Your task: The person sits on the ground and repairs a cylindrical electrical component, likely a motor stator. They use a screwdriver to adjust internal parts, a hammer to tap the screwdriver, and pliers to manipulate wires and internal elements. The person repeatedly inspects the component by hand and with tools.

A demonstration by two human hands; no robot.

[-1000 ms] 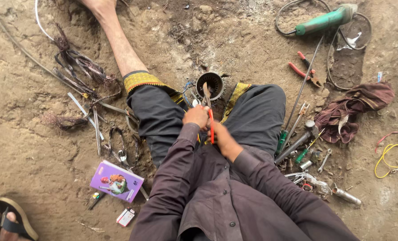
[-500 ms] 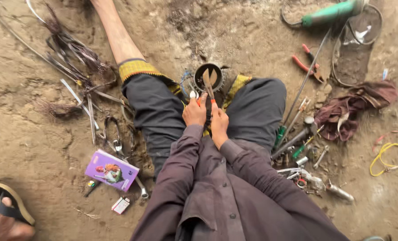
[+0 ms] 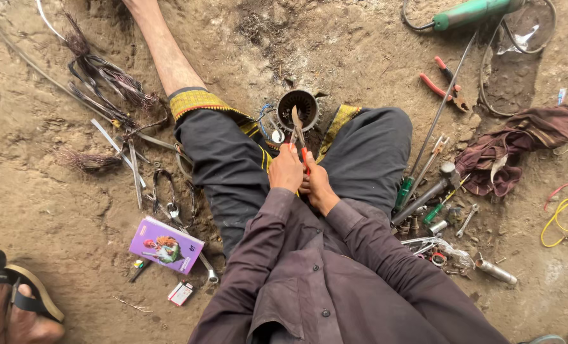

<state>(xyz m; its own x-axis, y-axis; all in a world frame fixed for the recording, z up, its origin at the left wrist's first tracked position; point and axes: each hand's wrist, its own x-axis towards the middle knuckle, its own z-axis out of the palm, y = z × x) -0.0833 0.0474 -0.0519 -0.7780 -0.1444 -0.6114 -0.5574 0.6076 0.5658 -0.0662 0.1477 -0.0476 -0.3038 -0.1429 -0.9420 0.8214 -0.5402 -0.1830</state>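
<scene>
A person sits on bare dirt ground (image 3: 360, 57), seen from above, with a round metal motor part (image 3: 298, 109) wedged between their knees. The part is a dark ring with a hollow centre and copper-coloured edges. Both hands meet just below it. The left hand (image 3: 286, 169) and the right hand (image 3: 317, 185) are clenched together around the red handles of a pair of pliers (image 3: 298, 132), whose metal jaws point up and reach the rim of the ring.

To the left on the ground lie a tangle of stripped wires (image 3: 99, 76), loose metal strips, and a small purple box (image 3: 166, 244). To the right lie red-handled cutters (image 3: 446, 81), a green power tool (image 3: 472, 11) with its cord, green-handled screwdrivers (image 3: 406, 191), a hammer (image 3: 427, 194), spanners, a dark red rag (image 3: 519, 140) and a yellow wire loop (image 3: 561, 220). Another person's sandalled foot (image 3: 10, 306) shows at the bottom left corner.
</scene>
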